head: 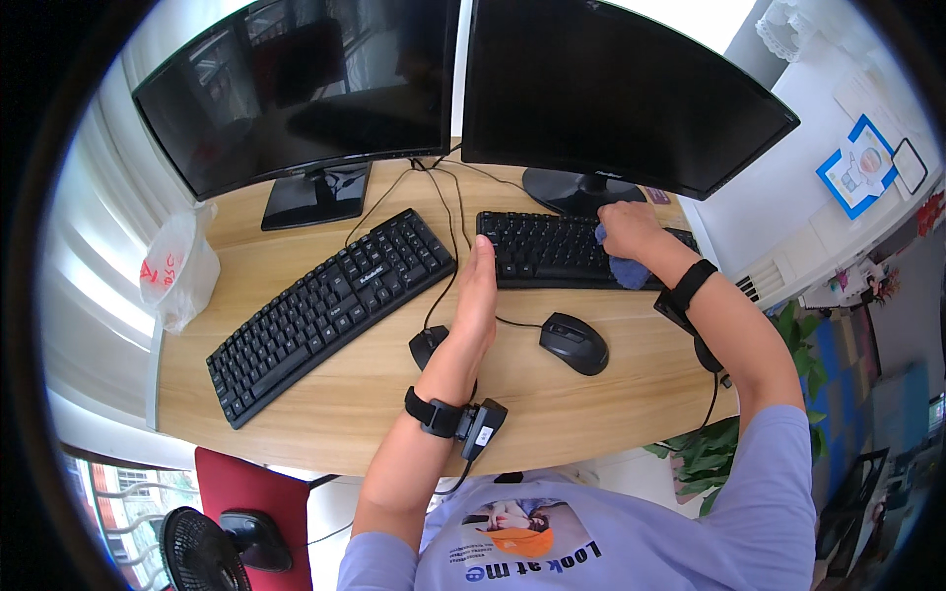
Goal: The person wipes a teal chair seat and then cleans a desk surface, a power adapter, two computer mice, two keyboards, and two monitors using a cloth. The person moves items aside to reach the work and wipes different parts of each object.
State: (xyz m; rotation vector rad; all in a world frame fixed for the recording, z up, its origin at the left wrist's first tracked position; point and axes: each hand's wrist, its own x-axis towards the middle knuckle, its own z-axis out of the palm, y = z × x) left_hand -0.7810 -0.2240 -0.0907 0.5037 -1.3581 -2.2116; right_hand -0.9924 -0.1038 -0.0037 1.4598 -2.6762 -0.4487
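Observation:
My right hand (632, 227) grips a blue cloth (630, 272), pressed onto the right part of a black keyboard (547, 247). Part of the cloth spreads below the fist, over the keys and near the front edge. Seen edge-on, my left hand (477, 288) is held straight at that keyboard's left end, apparently against it, and grasps nothing. Just in front of the keyboard lies a black mouse (574, 343). A second black mouse (427, 346) is partly hidden behind my left wrist. Another black keyboard (329, 318) rests at a slant to the left.
Two dark monitors, the left one (295, 96) and the right one (613, 96), stand along the back of the wooden desk (369, 399). A plastic-lined white bin (181, 266) is at the left edge. Cables run between the keyboards. A black fan (203, 550) is at lower left.

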